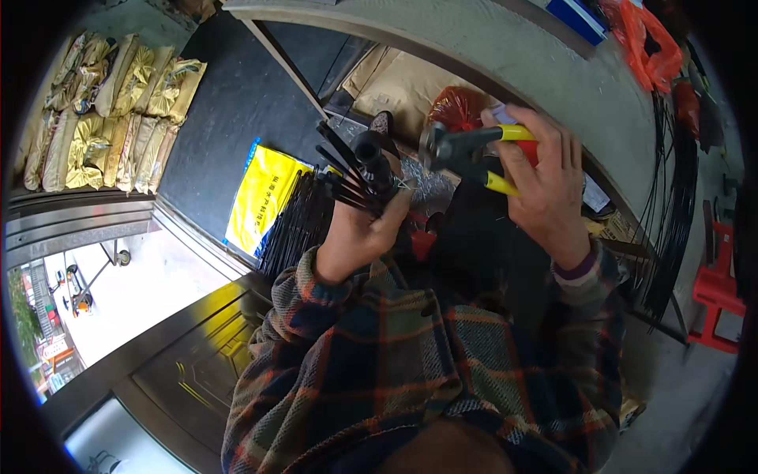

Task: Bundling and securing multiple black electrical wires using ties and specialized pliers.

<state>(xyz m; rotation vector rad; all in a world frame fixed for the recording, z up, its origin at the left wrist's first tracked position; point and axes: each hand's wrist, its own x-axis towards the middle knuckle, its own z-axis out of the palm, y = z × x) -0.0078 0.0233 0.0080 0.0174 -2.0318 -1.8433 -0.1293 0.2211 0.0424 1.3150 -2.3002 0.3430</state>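
Note:
My left hand (362, 241) is closed around a black frame of thin rods gathered about a central tube (369, 154), its ends pointing up and away from me. A small shiny metal bit shows by my left fingertips. My right hand (549, 186) grips pliers (470, 150) with black and yellow handles, the handles spread apart. Their dark metal head points left, a little to the right of the frame and apart from it. Just beyond lies a small heap of shiny metal pieces (430, 178), partly hidden by my hands.
A bundle of black rods (296, 225) lies on a yellow printed bag (264, 193) at left. Stacked sacks (118, 110) stand far left. A grey tabletop (466, 39) spans the far side, with a red plastic bag (651, 47). More black rods (675, 221) and a red stool (718, 288) are at right.

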